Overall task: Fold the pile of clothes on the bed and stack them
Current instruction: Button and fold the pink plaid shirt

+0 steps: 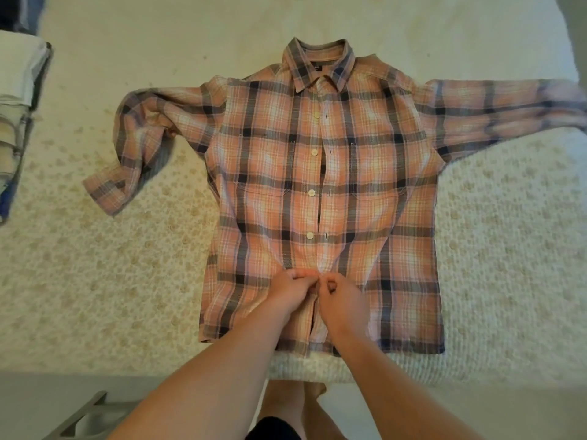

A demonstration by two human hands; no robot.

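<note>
Head view: both hands — left hand (290, 289), right hand (341, 298) — are pinching the plaid shirt (365, 198) placket, fingers closed, seemingly buttoning it so it's lying flat for folding.

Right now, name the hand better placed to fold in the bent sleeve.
Left. The bent sleeve lies on the left hand's side of the shirt; the right hand would have to cross over.

Along the bottom of the view runs a strip of grey floor (28, 392). On it, at the lower left, stands a grey slatted frame (90, 408), tilted, only partly in view, with something pale inside it that is too blurred to identify.
</note>
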